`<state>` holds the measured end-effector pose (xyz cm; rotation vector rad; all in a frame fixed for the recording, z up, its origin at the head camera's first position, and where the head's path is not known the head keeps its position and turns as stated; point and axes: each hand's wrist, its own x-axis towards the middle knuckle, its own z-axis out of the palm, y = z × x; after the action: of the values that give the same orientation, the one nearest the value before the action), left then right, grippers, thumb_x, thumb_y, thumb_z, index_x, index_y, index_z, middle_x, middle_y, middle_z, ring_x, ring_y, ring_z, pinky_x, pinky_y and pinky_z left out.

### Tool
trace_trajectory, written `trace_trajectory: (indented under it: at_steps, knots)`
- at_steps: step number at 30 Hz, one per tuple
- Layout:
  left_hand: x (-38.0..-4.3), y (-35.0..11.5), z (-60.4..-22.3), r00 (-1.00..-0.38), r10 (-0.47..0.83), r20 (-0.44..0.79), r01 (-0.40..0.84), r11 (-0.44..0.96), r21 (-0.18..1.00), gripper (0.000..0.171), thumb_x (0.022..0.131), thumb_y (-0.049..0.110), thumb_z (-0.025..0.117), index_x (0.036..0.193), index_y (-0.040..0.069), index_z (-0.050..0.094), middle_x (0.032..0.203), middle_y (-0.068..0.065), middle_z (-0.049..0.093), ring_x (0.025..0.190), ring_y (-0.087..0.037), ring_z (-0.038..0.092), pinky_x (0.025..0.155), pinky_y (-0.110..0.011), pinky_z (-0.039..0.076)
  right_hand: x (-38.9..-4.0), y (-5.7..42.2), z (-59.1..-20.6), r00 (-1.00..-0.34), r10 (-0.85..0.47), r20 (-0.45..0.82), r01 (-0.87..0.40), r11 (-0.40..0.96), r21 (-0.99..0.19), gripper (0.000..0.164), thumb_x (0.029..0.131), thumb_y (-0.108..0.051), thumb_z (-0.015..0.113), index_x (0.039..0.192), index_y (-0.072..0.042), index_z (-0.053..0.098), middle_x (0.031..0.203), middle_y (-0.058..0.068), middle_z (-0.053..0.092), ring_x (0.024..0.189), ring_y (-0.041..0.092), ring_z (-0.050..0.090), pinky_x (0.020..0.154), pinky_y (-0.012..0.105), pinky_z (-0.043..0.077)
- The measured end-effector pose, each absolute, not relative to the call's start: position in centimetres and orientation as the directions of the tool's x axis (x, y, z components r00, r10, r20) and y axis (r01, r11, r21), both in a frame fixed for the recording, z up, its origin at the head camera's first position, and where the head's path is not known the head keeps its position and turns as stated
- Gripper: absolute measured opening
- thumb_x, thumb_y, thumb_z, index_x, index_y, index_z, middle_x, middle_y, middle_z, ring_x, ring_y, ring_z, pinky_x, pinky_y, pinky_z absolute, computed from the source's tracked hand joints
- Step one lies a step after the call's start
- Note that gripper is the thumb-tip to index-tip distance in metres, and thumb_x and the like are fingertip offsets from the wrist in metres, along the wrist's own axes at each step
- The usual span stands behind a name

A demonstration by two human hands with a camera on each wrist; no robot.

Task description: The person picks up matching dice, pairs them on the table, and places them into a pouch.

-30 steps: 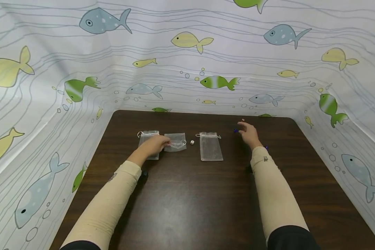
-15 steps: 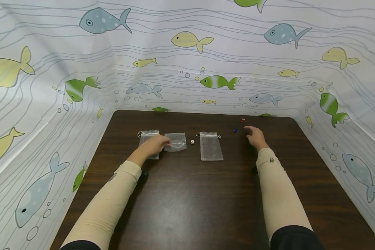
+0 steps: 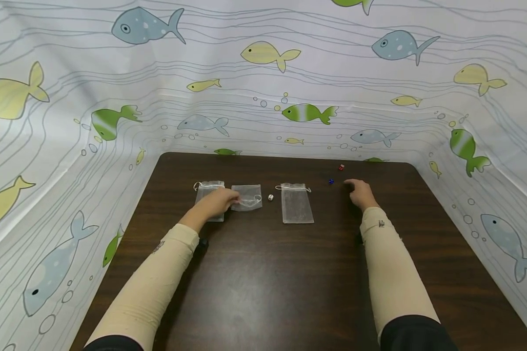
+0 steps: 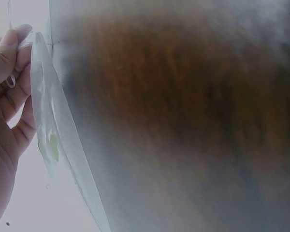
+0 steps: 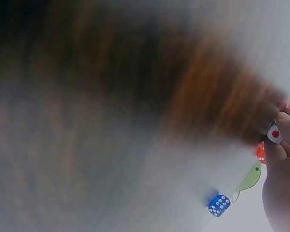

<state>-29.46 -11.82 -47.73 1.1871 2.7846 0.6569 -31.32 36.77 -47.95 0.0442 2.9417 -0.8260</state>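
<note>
My left hand (image 3: 217, 201) pinches the edge of a sheer white drawstring bag (image 3: 249, 199), whose thin mesh (image 4: 55, 111) hangs beside the fingers in the left wrist view. Under that hand lies a second drawstring bag (image 3: 211, 185), partly covered. Toward the table's far right, my right hand (image 3: 362, 194) holds a white die (image 5: 274, 135) with one red pip, pinched between thumb and fingertip; the head view does not show it. A blue die (image 3: 331, 181) and a red die (image 3: 341, 167) lie beyond this hand. Red and blue dice also appear around it in the right wrist view.
A third drawstring bag (image 3: 296, 204) lies flat at the middle of the dark wooden table (image 3: 263, 273). Between it and the pinched bag sits another white die (image 3: 270, 197). A fish-printed cloth (image 3: 246, 107) rises behind the table and along both sides.
My right hand has drawn back to the right from beside the red and blue dice, leaving the red one uncovered. A blue die near that forearm is now hidden. The left hand stays put.
</note>
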Motion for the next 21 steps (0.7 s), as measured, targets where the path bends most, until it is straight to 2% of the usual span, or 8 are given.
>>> trace_trajectory:
  at_steps: [4,8,11,13,14,16,18,21]
  knots:
    - [-29.5,-11.8,-47.7,-0.712,0.694,0.111,0.670,0.623,0.403,0.008,0.101,0.007,0.062,0.095,0.004,0.068,0.081,-0.006,0.065,0.068,-0.015,0.053,0.070,-0.037,0.050,-31.1,36.9,-47.9,-0.996,0.010,-0.085,0.053,0.851,-0.522,0.058,0.090,0.018,0.041,0.145,0.004,0.049,0.151,0.034,0.039,0.125,0.047,0.048,0.086,0.051,0.041]
    - [-29.6,-11.7,-47.7,-0.710,0.696,0.109,0.672,0.621,0.403,0.008,0.101,0.007,0.062,0.095,0.004,0.068,0.083,-0.005,0.066,0.069,-0.014,0.054,0.070,-0.037,0.051,-31.2,36.9,-48.1,-0.998,0.012,-0.055,0.039,0.855,-0.517,0.057,0.090,0.018,0.040,0.145,0.004,0.051,0.150,0.032,0.042,0.110,0.048,0.053,0.086,0.050,0.043]
    - [-29.6,-11.7,-47.6,-0.708,0.698,0.111,0.674,0.620,0.401,0.008,0.100,0.007,0.063,0.097,0.004,0.069,0.085,-0.005,0.068,0.071,-0.015,0.057,0.071,-0.037,0.052,-31.5,36.5,-48.1,-1.000,-0.002,-0.015,0.006,0.853,-0.521,0.056,0.090,0.017,0.040,0.144,0.004,0.052,0.144,0.032,0.049,0.083,0.042,0.052,0.080,0.047,0.044]
    - [-29.6,-11.8,-47.7,-0.711,0.695,0.110,0.671,0.624,0.401,0.007,0.100,0.007,0.063,0.098,0.004,0.069,0.087,-0.006,0.069,0.072,-0.016,0.059,0.072,-0.038,0.053,-31.8,35.9,-48.1,-1.000,-0.015,0.004,-0.015,0.852,-0.524,0.056,0.091,0.016,0.041,0.144,0.003,0.052,0.126,0.034,0.058,0.072,0.032,0.050,0.074,0.044,0.044]
    - [-29.6,-11.8,-47.7,-0.712,0.694,0.108,0.670,0.626,0.399,0.008,0.100,0.007,0.063,0.098,0.004,0.069,0.088,-0.006,0.070,0.073,-0.016,0.061,0.073,-0.038,0.054,-31.9,35.6,-48.1,-1.000,-0.019,0.007,-0.020,0.844,-0.535,0.056,0.091,0.016,0.041,0.145,0.002,0.052,0.116,0.034,0.061,0.064,0.027,0.043,0.071,0.042,0.042]
    - [-29.5,-11.8,-47.8,-0.715,0.692,0.105,0.668,0.630,0.397,0.008,0.100,0.007,0.063,0.099,0.004,0.070,0.089,-0.006,0.071,0.075,-0.018,0.063,0.074,-0.039,0.055,-32.1,34.8,-48.0,-0.999,-0.029,0.019,-0.035,0.836,-0.547,0.056,0.092,0.016,0.043,0.145,0.001,0.052,0.098,0.031,0.060,0.056,0.022,0.035,0.065,0.039,0.040]
    - [-29.6,-11.8,-47.9,-0.717,0.690,0.101,0.665,0.633,0.396,0.008,0.100,0.008,0.063,0.099,0.004,0.070,0.090,-0.006,0.071,0.076,-0.018,0.063,0.075,-0.039,0.055,-32.3,33.9,-47.9,-0.999,-0.039,0.029,-0.049,0.833,-0.552,0.056,0.093,0.015,0.044,0.146,-0.001,0.052,0.090,0.026,0.057,0.056,0.019,0.036,0.062,0.037,0.039]
    - [-29.6,-11.9,-48.0,-0.717,0.690,0.101,0.666,0.635,0.393,0.008,0.101,0.008,0.062,0.099,0.004,0.069,0.088,-0.005,0.069,0.075,-0.017,0.061,0.075,-0.039,0.054,-32.6,32.5,-47.6,-0.996,-0.067,0.059,-0.089,0.823,-0.561,0.054,0.095,0.014,0.046,0.146,-0.003,0.052,0.102,0.027,0.060,0.064,0.025,0.044,0.064,0.039,0.040]
